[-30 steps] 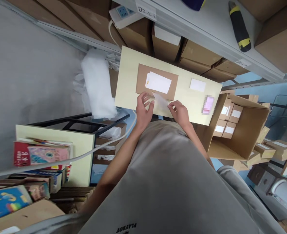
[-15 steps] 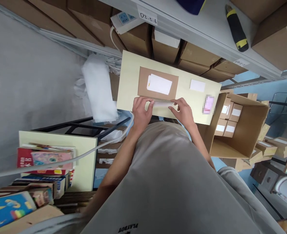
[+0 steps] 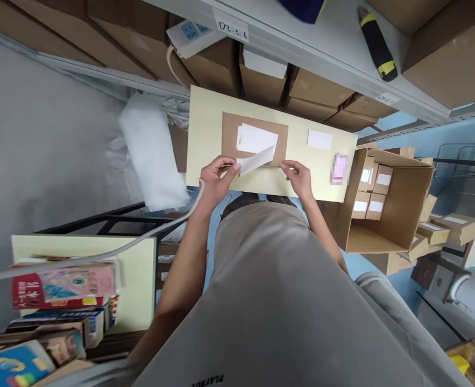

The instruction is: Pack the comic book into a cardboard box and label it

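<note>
My left hand (image 3: pixel 217 177) is closed, pinching the left end of a white paper slip (image 3: pixel 257 160) between thumb and finger. The slip slants up to the right, its far end over a brown cardboard box (image 3: pixel 229 134). More white slips (image 3: pixel 255 138), with a small orange mark at the left, lie on the box. My right hand (image 3: pixel 299 177) is at the box's lower right corner, thumb and forefinger together. Whether anything is between those fingertips I cannot make out. The box rests on a pale yellow board (image 3: pixel 205 123).
On the board's right lie a white card (image 3: pixel 319 140) and a blurred pink item (image 3: pixel 339 169). An open carton (image 3: pixel 406 204) with small labelled boxes stands to the right. A cutter (image 3: pixel 378 45) lies on the shelf above. A pale cable (image 3: pixel 140 239) crosses my left wrist; books (image 3: pixel 71 285) lie lower left.
The slip, held level between both hands before, now slants up over the box from my left hand alone. My right hand has come away from its right end. The view has shifted slightly.
</note>
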Available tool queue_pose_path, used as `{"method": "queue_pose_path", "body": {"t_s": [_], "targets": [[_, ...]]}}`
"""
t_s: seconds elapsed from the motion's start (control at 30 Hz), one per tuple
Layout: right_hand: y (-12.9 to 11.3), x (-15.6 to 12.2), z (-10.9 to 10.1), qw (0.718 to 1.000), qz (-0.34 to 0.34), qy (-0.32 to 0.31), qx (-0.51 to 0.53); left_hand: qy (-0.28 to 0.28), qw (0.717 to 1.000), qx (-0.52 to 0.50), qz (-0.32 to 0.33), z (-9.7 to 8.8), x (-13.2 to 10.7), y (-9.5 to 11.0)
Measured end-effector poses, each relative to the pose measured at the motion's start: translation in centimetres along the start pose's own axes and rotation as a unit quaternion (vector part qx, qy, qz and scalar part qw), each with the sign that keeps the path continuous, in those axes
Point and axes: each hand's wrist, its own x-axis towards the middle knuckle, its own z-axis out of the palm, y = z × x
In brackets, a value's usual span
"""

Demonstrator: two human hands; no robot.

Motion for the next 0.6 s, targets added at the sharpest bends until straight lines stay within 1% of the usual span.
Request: {"method": "queue_pose_path", "body": {"t_s": [0.17, 0.27, 0.33, 0.37, 0.43, 0.53, 0.6], "targets": [[0.2, 0.9, 1.0, 1.000, 0.005, -0.005, 0.003, -0.023, 1.000, -0.003, -0.016, -0.8, 0.2, 0.1], [0.1, 1.4, 1.5, 1.000, 0.003, -0.031, 0.006, -0.046, 0.999, -0.008, -0.020, -1.3, 0.6, -0.5], [0.2, 1.5, 1.7, 0.999, -0.005, -0.039, 0.009, -0.045, 0.999, -0.009, -0.026, -1.6, 1.2, -1.2], [0.2, 1.6, 1.9, 0.999, -0.011, -0.037, 0.007, -0.036, 0.999, -0.007, -0.029, -1.6, 1.6, -1.7], [0.3, 1.8, 2.1, 0.999, -0.019, -0.030, 0.000, 0.001, 0.999, 0.003, -0.034, -1.6, 2.8, -2.6], [0.4, 2.7, 2.6, 0.999, -0.024, -0.036, -0.007, 0.060, 0.997, 0.023, -0.053, -1.1, 5.3, -3.7], [0.4, 3.8, 2.9, 0.999, -0.029, -0.035, -0.011, 0.072, 0.995, 0.030, -0.068, -0.7, 7.3, -4.0]]}}
